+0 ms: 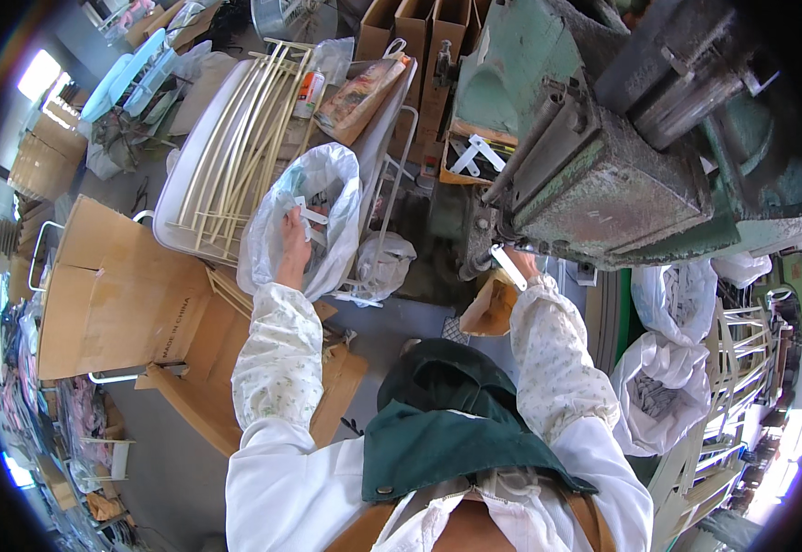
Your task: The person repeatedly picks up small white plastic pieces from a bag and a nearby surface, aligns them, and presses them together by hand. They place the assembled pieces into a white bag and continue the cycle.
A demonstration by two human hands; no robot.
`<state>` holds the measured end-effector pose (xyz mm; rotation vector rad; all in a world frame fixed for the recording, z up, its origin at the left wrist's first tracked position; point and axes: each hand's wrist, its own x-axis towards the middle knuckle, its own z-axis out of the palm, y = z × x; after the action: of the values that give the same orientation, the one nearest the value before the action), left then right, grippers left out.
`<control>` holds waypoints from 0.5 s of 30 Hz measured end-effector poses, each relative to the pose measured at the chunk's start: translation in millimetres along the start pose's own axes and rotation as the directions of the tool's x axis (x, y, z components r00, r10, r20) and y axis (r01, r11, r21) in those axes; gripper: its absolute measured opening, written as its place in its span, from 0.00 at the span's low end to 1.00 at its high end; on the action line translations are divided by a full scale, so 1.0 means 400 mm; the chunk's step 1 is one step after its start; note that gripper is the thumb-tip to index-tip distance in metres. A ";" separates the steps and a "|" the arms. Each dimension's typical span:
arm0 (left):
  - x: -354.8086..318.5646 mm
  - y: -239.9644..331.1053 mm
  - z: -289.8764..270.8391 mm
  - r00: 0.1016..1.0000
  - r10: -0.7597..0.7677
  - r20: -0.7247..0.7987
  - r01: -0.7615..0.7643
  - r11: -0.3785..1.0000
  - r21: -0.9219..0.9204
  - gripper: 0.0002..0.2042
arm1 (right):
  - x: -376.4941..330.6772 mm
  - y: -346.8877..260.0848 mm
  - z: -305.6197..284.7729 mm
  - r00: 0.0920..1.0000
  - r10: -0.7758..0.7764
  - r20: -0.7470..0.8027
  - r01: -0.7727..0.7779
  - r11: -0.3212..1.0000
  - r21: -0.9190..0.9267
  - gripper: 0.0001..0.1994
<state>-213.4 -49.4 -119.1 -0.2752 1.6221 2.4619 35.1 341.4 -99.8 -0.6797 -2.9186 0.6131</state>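
Observation:
My left hand (294,247) reaches into a clear plastic bag (258,244), its fingers closed on a white flat bracket (311,215). Other pieces lie deeper in the bag, too small to tell apart. At the lower edge of a worn green machine (603,198), my right hand (524,262) is closed on a white flat strip (508,267). The strip slants beside the machine's dark metal tooling (476,241). Part of the right hand is hidden behind the strip and the machine.
Pale bent rods (249,138), a spray can (309,95) and the bag rest on a white tabletop (180,216). Open cardboard boxes stand at left (125,294) and below the machine (490,308). White brackets (477,156) fill a box behind the tooling. White sacks (663,396) stand at right.

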 end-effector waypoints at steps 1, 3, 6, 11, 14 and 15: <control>-0.010 0.013 -0.001 0.997 -0.018 0.077 0.019 1.000 -0.008 0.12 | 0.001 -0.003 0.004 1.000 0.001 -0.007 -0.001 1.000 0.006 0.11; -0.039 0.030 0.001 0.993 0.026 0.117 -0.031 0.999 0.040 0.10 | -0.003 -0.009 0.012 1.000 0.006 -0.015 -0.006 1.000 0.012 0.10; -0.069 0.057 0.003 0.974 0.202 0.100 -0.223 0.925 0.308 0.08 | 0.006 -0.018 0.022 0.999 0.013 -0.033 -0.012 0.999 0.038 0.10; -0.090 0.132 0.069 0.988 0.143 0.053 -0.143 0.990 -0.010 0.07 | 0.014 -0.011 0.012 0.997 0.027 -0.075 -0.017 0.991 0.131 0.10; -0.225 0.171 0.148 0.966 -0.024 0.256 0.049 0.995 -0.092 0.09 | -0.041 -0.018 -0.050 0.995 0.094 -0.029 -0.080 0.945 0.317 0.09; -0.298 0.169 0.168 0.945 -0.105 0.309 0.136 0.987 -0.081 0.09 | -0.069 -0.045 -0.100 0.992 0.123 0.022 -0.120 0.891 0.438 0.09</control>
<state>-119.0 -19.7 -3.1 -0.0051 1.3176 2.3581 59.1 328.9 -55.6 -0.7971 -2.5951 1.2298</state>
